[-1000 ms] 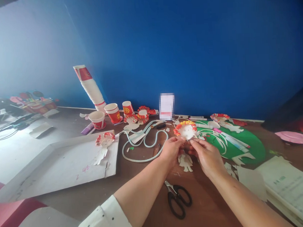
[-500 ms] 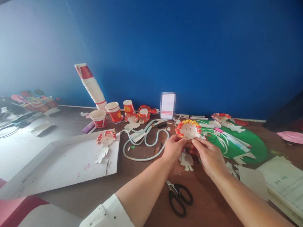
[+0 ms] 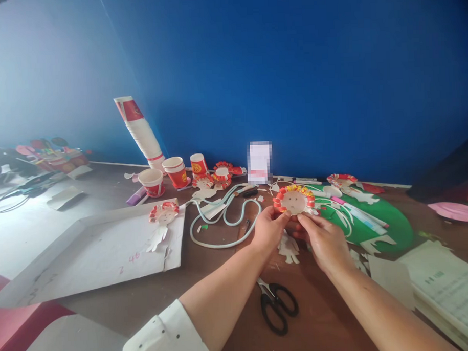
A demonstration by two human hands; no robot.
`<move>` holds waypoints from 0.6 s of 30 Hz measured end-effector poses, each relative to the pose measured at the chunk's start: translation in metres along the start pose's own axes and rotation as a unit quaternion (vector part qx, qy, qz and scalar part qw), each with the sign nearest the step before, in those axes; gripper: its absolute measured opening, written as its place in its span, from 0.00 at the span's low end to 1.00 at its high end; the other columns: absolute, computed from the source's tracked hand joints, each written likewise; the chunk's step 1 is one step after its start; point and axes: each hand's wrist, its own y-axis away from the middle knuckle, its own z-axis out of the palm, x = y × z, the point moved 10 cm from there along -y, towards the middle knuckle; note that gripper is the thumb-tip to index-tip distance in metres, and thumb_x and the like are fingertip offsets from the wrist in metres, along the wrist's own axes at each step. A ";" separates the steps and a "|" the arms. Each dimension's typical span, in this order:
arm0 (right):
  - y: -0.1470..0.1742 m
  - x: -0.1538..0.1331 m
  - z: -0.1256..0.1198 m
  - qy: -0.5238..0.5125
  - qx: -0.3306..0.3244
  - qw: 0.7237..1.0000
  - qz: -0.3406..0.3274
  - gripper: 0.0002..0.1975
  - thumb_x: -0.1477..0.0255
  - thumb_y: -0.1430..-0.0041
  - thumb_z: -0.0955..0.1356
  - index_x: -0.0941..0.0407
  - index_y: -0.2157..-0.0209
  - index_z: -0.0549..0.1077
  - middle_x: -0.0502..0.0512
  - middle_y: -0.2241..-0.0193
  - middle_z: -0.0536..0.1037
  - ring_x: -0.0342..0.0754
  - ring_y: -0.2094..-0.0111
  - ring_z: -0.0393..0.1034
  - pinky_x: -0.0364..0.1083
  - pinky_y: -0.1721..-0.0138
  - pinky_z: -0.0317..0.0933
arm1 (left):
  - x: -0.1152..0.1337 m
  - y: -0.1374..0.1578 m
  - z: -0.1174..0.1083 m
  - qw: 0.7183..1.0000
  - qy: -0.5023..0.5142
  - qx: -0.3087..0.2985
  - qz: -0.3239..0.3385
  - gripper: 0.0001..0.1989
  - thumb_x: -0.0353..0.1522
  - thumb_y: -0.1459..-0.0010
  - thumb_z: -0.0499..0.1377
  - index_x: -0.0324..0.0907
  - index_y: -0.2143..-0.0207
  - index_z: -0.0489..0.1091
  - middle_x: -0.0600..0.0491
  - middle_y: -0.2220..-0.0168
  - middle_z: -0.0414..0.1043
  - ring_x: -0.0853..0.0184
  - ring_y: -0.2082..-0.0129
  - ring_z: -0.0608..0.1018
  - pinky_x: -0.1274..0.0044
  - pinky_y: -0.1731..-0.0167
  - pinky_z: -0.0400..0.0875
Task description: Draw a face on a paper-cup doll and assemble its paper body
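Between both hands is a round paper lion head [image 3: 295,202], with a white centre and a curled red and yellow fringe. My left hand [image 3: 271,226] pinches its lower left edge, thumb in front. At its lower right edge my right hand [image 3: 324,240] grips it the same way; the fingers behind are partly hidden. Under the hands a white paper body cut-out [image 3: 288,247] lies on the brown table. Black-handled scissors [image 3: 276,303] rest nearer to me. A similar lion [image 3: 165,217] with a white body lies on the cardboard lid to the left.
A white cardboard lid [image 3: 94,252] covers the left of the table. Behind stand paper cups [image 3: 152,182] and a tall leaning cup stack [image 3: 142,132]. A pale blue cord [image 3: 217,246] coils in the middle. Markers [image 3: 360,214] lie on a green disc [image 3: 399,226]; papers [image 3: 445,286] sit at right.
The lion head has shifted very slightly to the right and its face is turned a little more toward me. Both hands keep their grip.
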 end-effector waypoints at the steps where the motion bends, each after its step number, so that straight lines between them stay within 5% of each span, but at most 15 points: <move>1: 0.000 -0.001 0.000 0.002 -0.002 1.000 -0.002 0.14 0.62 0.55 0.73 0.55 0.67 0.80 0.53 0.71 0.80 0.49 0.71 0.73 0.46 0.72 0.72 | 0.001 0.001 0.000 1.000 -0.005 0.002 0.000 0.12 0.36 0.49 0.65 0.39 0.64 0.73 0.48 0.64 0.77 0.67 0.68 0.77 0.77 0.68 0.69; 12: 0.001 0.000 -0.003 0.078 0.003 0.997 0.004 0.12 0.63 0.54 0.71 0.57 0.71 0.79 0.52 0.77 0.79 0.49 0.76 0.74 0.44 0.76 0.70 | 0.002 0.004 0.002 1.000 0.012 0.015 0.005 0.16 0.35 0.53 0.68 0.38 0.62 0.72 0.49 0.66 0.76 0.67 0.68 0.77 0.77 0.66 0.70; 18: 0.005 -0.003 0.001 0.100 0.012 0.995 0.014 0.13 0.62 0.57 0.71 0.57 0.73 0.78 0.51 0.80 0.77 0.50 0.78 0.73 0.43 0.79 0.66 | -0.004 0.001 0.000 0.998 0.056 0.025 -0.016 0.16 0.36 0.58 0.71 0.37 0.69 0.73 0.49 0.70 0.76 0.68 0.71 0.76 0.76 0.66 0.70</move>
